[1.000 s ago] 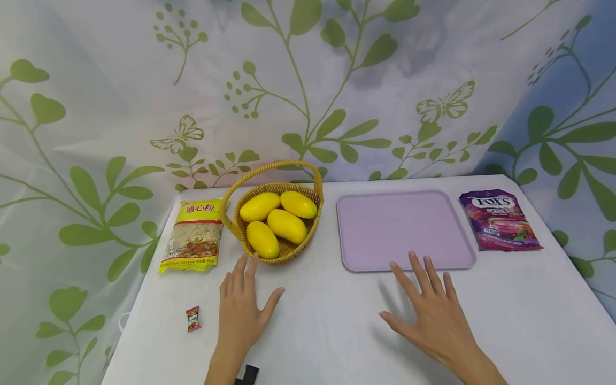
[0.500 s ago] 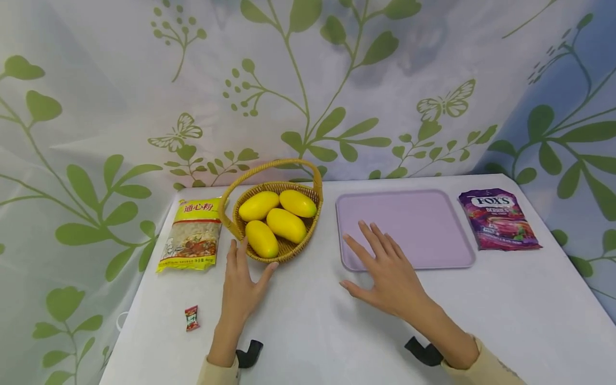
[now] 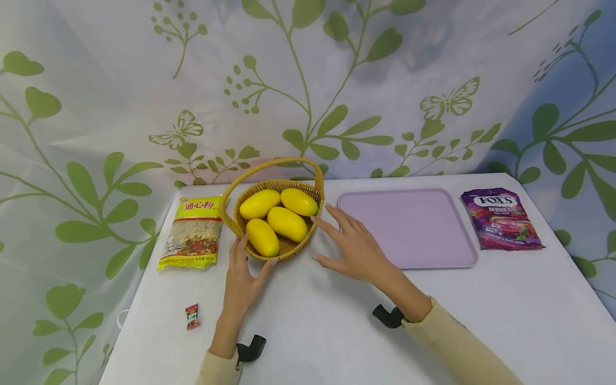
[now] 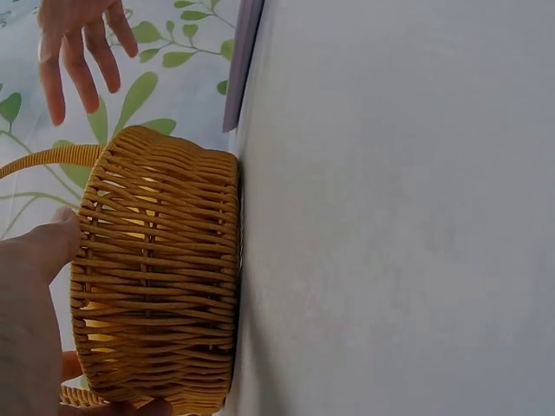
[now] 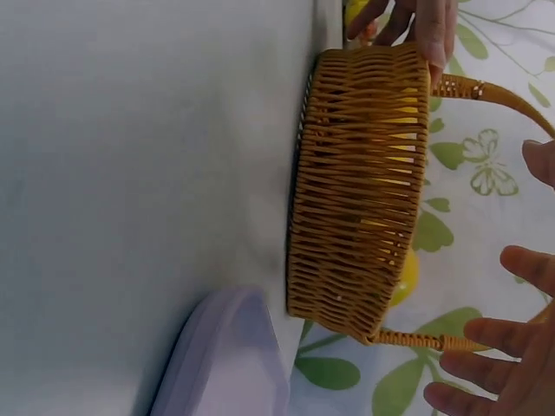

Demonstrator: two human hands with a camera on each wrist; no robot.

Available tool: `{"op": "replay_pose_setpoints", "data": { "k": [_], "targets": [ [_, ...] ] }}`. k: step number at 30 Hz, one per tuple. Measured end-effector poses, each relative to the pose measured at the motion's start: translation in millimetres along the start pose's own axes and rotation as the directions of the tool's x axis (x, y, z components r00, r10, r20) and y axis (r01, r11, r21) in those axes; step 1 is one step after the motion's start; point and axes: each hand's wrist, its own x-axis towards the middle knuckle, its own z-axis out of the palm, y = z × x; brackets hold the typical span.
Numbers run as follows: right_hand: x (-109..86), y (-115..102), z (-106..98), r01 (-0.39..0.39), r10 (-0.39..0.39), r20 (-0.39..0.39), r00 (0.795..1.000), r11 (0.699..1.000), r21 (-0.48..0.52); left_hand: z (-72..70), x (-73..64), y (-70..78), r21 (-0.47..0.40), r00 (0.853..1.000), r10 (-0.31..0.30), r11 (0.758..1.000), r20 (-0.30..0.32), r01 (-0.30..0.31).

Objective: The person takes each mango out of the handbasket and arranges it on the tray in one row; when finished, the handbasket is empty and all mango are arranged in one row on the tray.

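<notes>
Evidently the wicker basket (image 4: 160, 269) is what both hands are about: it sits upright on the white table (image 3: 317, 321), just beside the macaroni bag (image 3: 194, 232) and near the lilac tray (image 3: 406, 227). The person's left hand (image 3: 241, 284) cups its near left side, thumb against the rim and fingers bent around the outer wall; I'd guess this braces the basket against sliding, though how firm that grip is I cannot tell. The right hand (image 3: 353, 248) holds nothing, fingers spread loosely beside the right rim; the wrist views suggest a gap there.

Four yellow mangoes (image 3: 287, 224) lie inside, nestled where the curved wall should stop them rolling. The handle (image 3: 284, 160) arches over from side to side, and with both hands low, neither uses it. Off by itself at the far right lies the Fox's Berries candy bag (image 3: 501, 219), flat on its back, while a small wrapped candy (image 3: 192, 316) lies left of the left hand, untouched.
</notes>
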Motion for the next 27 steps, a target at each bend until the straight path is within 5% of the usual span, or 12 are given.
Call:
{"op": "replay_pose_setpoints", "data": {
  "k": [9,27],
  "targets": [
    [25.4,-4,15,0.047,-0.047,-0.019,0.999,0.998,0.046,8.0,-3.4,-8.8,-0.055,0.998,0.003,0.998,-0.062,-0.006],
    [79.6,-9,46,0.093,-0.106,0.189,0.976,0.992,0.08,19.5,-5.2,-22.1,-0.242,0.993,-0.04,0.97,-0.107,0.013]
  ]
}}
